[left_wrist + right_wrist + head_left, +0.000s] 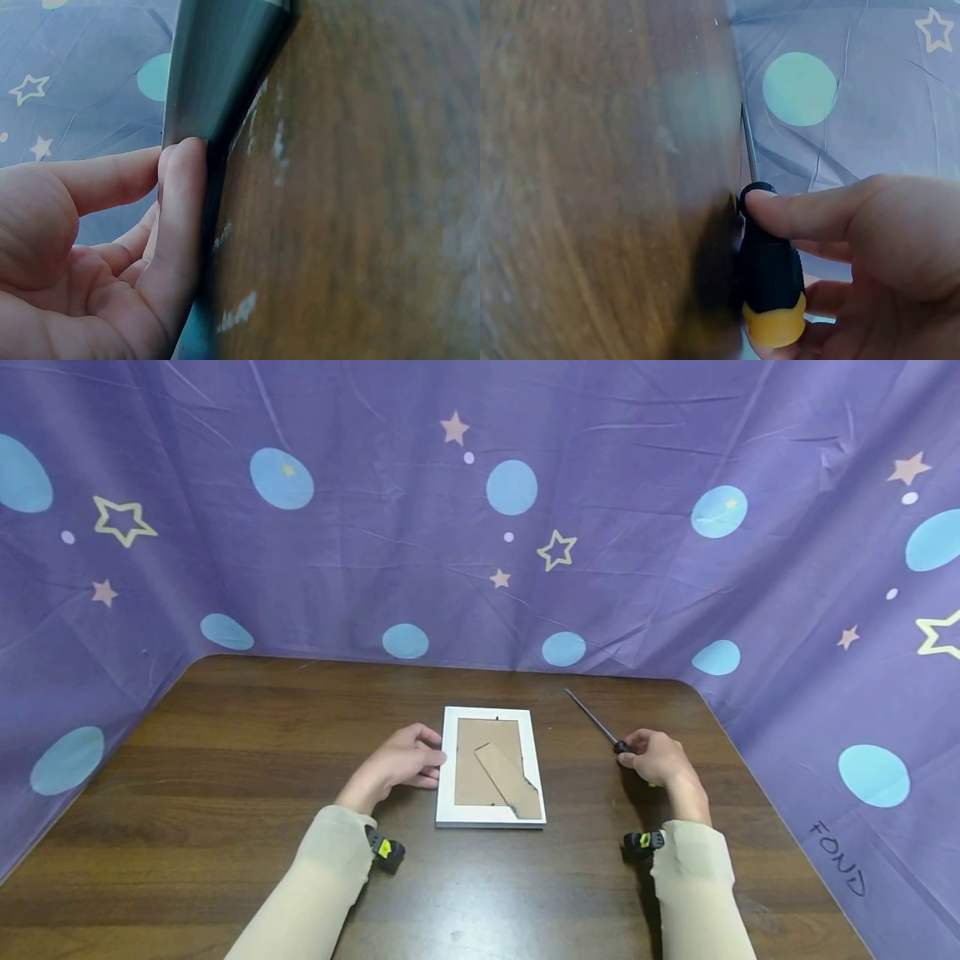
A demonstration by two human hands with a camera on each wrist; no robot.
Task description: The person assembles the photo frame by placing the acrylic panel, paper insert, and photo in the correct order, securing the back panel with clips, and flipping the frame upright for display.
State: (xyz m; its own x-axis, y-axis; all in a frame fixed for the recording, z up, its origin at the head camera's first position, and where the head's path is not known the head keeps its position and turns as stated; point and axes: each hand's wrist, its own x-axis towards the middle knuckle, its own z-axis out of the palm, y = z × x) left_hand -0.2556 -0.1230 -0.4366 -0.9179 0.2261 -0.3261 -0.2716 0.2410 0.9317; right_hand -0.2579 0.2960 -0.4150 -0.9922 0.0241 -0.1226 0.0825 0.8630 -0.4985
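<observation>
A white picture frame lies back side up on the table, its brown backing board and angled stand flap showing. At its left edge my left hand pinches the frame between thumb and fingers. The left wrist view shows the fingertips against the frame's side, low over the wood. To the right, my right hand grips a screwdriver by its black and yellow handle. Its thin metal shaft points away and to the left, close to the tabletop. Part of the handle is hidden by the hand in the head view.
The dark wood table reaches back to a purple curtain with stars and blue dots, which also hangs on both sides. Each wrist wears a small black camera, one on the left and one on the right.
</observation>
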